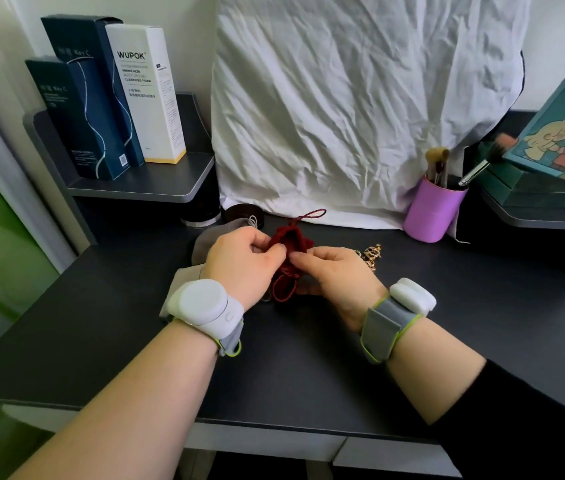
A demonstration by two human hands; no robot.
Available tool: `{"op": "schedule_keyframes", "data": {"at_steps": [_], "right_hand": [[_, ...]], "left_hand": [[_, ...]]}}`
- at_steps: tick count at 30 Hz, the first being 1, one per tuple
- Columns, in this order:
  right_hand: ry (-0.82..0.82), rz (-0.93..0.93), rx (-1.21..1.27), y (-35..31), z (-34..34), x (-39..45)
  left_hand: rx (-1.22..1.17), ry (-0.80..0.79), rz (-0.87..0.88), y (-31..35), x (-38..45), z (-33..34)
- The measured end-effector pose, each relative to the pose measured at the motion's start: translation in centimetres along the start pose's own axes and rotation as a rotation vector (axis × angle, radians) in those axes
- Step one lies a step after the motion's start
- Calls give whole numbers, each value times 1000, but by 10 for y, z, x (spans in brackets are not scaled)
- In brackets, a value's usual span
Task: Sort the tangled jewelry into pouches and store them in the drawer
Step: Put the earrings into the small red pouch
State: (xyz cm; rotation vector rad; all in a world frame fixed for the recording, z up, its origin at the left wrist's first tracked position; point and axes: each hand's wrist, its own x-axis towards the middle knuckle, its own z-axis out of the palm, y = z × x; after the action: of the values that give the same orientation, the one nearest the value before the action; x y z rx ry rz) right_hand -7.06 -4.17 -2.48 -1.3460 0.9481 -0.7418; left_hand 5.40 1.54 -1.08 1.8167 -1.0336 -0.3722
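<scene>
Head view
Left hand (pixel 239 261): reaching in from the lower left, fingers curling and pinching the left edge of the red pouch (pixel 289 244).
Right hand (pixel 334 271): coming in from the lower right, thumb and fingertips pinching the pouch's right edge.
Red pouch: being held between both hands just above the dark desk (pixel 309 358), its drawstring loop trailing behind.
Gold jewelry (pixel 373 256): lying on the desk just beside the right hand.
Grey pouch (pixel 211 237): lying behind the left hand.

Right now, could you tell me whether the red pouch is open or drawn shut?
Open, as far as shows: both hands, left and right, pinch the red pouch and its mouth gapes upward, with the drawstring loop lying slack behind.
</scene>
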Motion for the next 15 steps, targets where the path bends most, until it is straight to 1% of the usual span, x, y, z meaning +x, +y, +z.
{"op": "schedule_keyframes", "data": {"at_steps": [3,6,9,12,14,15], "right_hand": [[118,-5,-131,2,-6,5],[171,-12,-260,2,-12,6],[130,-59,-342,0,-16,6],[64,-128,-353,-5,-23,10],[35,-179,-423,-10,-27,19],[24,-218,-500,-12,-28,24]], "left_hand": [[4,36,8,0,3,-3],[30,36,5,0,7,-9],[41,45,3,0,8,-11],[50,71,6,-1,12,-16],[42,86,4,-2,15,-19],[36,93,3,-2,15,-20]]}}
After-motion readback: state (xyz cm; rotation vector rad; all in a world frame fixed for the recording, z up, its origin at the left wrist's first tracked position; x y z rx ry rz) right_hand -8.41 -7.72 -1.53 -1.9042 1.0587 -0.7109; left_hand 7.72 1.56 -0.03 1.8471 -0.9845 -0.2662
